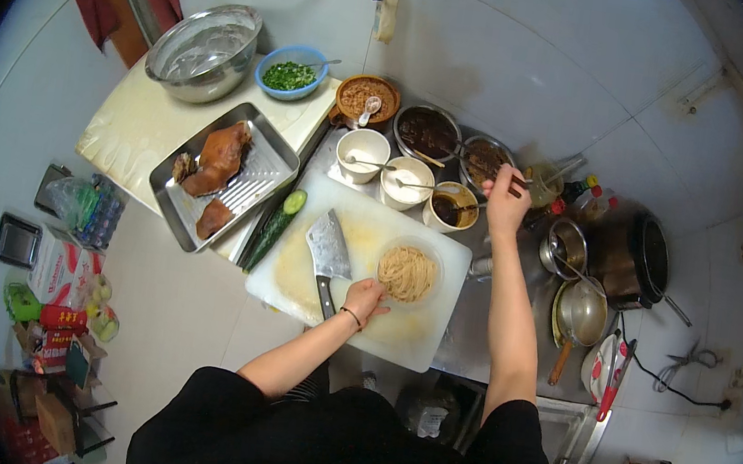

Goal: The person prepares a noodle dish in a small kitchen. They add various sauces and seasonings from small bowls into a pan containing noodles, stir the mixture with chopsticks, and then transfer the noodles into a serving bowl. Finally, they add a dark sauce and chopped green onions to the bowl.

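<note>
On the white cutting board [297,271], a clear round plastic bowl [439,261] holds cooked noodles [406,274]. My left hand [365,299] rests at the bowl's near-left rim, fingers against it. A cleaver [330,248] with a black handle lies on the board just left of the bowl. Reaching farther out, my right hand [507,203] grips a dark-handled utensil [519,187] beside a metal pot of chunky brown sauce [486,157]. The utensil's far end is hard to make out. Below that pot stands a white tub of dark liquid [447,210] with a spoon in it.
Two white tubs [361,154] with spoons, a dark sauce pot [428,131] and a brown bowl of mince [367,101] line the back. Left are a cut cucumber [274,230], a metal tray [260,173] of browned meat and chopped greens [288,76]. A cooker [619,255] stands right.
</note>
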